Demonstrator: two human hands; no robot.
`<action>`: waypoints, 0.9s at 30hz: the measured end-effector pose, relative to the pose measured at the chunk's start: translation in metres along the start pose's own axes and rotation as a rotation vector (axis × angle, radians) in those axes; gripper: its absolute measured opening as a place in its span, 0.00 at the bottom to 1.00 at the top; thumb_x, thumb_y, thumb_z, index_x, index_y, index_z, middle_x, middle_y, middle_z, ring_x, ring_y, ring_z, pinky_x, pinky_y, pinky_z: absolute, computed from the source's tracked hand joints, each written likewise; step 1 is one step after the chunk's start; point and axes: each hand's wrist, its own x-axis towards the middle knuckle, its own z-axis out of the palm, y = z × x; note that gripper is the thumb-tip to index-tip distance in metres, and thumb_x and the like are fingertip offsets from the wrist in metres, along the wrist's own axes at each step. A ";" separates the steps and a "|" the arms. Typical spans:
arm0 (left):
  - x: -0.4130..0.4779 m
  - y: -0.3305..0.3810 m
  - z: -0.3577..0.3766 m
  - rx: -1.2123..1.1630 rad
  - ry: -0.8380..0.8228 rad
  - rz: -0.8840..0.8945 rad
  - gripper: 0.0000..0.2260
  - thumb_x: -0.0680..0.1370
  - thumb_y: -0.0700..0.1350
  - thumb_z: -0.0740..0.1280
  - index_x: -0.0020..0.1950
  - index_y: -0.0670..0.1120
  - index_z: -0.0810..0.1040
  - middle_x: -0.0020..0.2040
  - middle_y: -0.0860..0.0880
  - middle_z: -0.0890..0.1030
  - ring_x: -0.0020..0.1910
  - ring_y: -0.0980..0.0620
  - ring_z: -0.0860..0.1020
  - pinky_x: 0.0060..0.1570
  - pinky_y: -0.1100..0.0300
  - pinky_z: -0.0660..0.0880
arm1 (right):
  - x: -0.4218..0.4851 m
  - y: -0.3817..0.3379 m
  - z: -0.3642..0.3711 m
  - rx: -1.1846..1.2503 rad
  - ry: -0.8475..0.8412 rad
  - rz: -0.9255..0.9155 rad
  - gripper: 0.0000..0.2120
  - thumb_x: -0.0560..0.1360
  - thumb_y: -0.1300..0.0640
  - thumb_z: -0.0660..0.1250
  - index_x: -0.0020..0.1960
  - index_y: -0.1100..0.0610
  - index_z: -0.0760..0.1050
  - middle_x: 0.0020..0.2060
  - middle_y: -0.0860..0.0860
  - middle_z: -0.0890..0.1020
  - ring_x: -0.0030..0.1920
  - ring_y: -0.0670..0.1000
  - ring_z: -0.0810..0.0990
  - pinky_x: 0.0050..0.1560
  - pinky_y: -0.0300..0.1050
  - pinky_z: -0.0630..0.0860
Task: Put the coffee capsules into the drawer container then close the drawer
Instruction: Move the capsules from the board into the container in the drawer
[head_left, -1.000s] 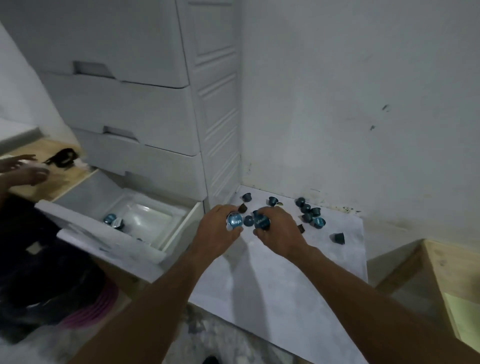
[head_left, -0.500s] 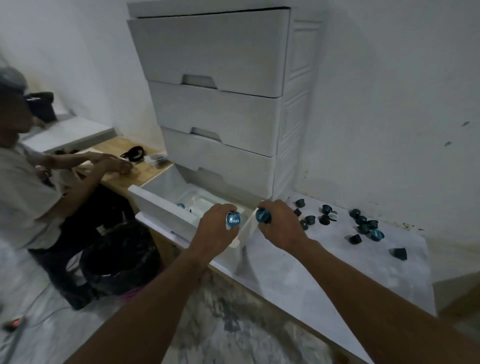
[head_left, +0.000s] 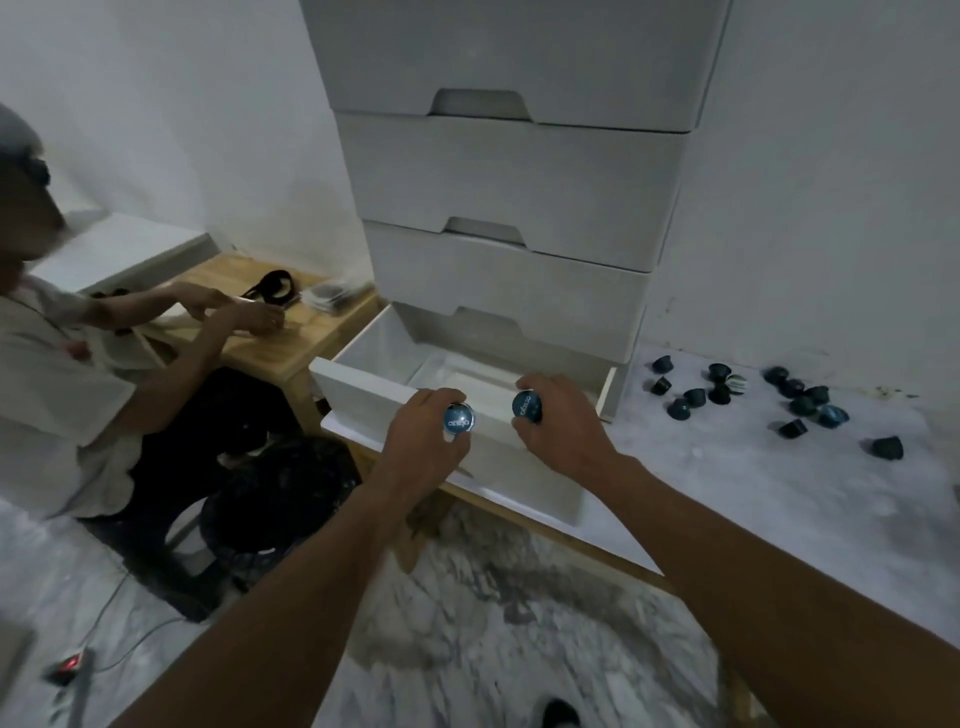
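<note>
Hovering over open drawer (head_left: 363, 382), desk (head_left: 727, 499) left edge: L grip (head_left: 423, 447) clamps blue capsule (head_left: 458, 420), R grip (head_left: 566, 434) clamps 2nd capsule (head_left: 526, 407)

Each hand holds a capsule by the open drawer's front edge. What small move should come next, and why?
Probably reach both hands slightly forward and release. The left hand grips one capsule, the right hand a second capsule, both over the front wall of the open drawer, whose cavity lies just beyond.

Dim white walls (head_left: 182, 130) meet a grey marbled floor (head_left: 467, 623) beside a wooden table (head_left: 322, 338).
</note>
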 end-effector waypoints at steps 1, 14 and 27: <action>0.007 -0.005 0.000 -0.001 0.003 -0.005 0.20 0.71 0.41 0.73 0.61 0.45 0.75 0.56 0.47 0.78 0.54 0.48 0.77 0.57 0.57 0.74 | 0.008 -0.001 0.003 -0.002 0.007 0.009 0.22 0.73 0.58 0.70 0.65 0.58 0.71 0.58 0.58 0.76 0.56 0.57 0.75 0.56 0.45 0.70; 0.142 -0.063 0.013 0.059 -0.283 -0.125 0.17 0.73 0.45 0.73 0.60 0.46 0.76 0.56 0.47 0.80 0.53 0.50 0.77 0.57 0.59 0.73 | 0.138 0.031 0.065 -0.001 -0.146 0.103 0.17 0.72 0.58 0.71 0.59 0.59 0.74 0.52 0.57 0.77 0.51 0.56 0.76 0.51 0.45 0.72; 0.229 -0.109 0.053 0.206 -0.611 0.020 0.17 0.73 0.47 0.72 0.60 0.48 0.77 0.55 0.49 0.81 0.44 0.54 0.75 0.39 0.67 0.66 | 0.185 0.073 0.113 -0.023 -0.276 0.312 0.17 0.72 0.58 0.68 0.61 0.57 0.74 0.56 0.58 0.77 0.55 0.57 0.77 0.51 0.43 0.73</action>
